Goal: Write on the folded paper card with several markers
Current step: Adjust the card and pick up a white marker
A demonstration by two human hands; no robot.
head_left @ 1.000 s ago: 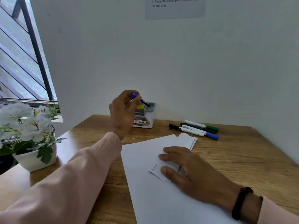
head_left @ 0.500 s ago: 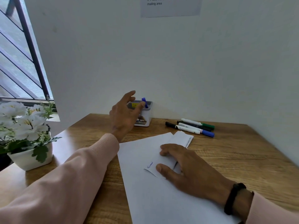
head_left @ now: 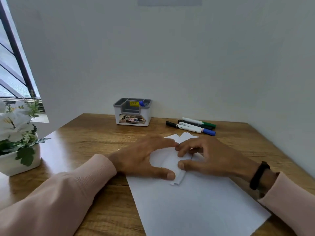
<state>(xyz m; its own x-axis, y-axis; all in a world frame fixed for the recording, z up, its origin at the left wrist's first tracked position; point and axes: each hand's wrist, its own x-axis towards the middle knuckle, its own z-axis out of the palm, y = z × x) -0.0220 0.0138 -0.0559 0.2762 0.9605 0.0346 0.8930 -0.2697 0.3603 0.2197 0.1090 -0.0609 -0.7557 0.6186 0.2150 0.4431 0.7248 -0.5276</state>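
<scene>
**A:** Where is the folded card (head_left: 172, 160) now?

**B:** It lies on the big white sheet of paper (head_left: 192, 206), near the far end of the sheet, in the middle of the wooden table (head_left: 95, 138). Both hands are on it.

**A:** How do the hands hold it?

**B:** The left hand (head_left: 141, 159) lies spread wide, with the fingers straight. Its thumb presses the near edge of the card and its fingers reach over the far side. The right hand (head_left: 209, 157) has curled fingers; the thumb and the fingertips pinch the right side of the card. The fingertips of the two hands almost meet above the card.

**A:** And the markers?

**B:** Three or four markers (head_left: 191, 125) lie together on the table, behind the right hand, near the wall (head_left: 187, 57). One has a blue cap, one a green cap, and there is black also. No hand touches them.

**A:** What more is there?

**B:** A small grey and white pen holder (head_left: 132, 114) stands at the wall, left of the markers, with something blue inside. A white pot with white flowers (head_left: 17, 133) stands at the left edge. The right wrist wears a black band (head_left: 259, 174).
</scene>
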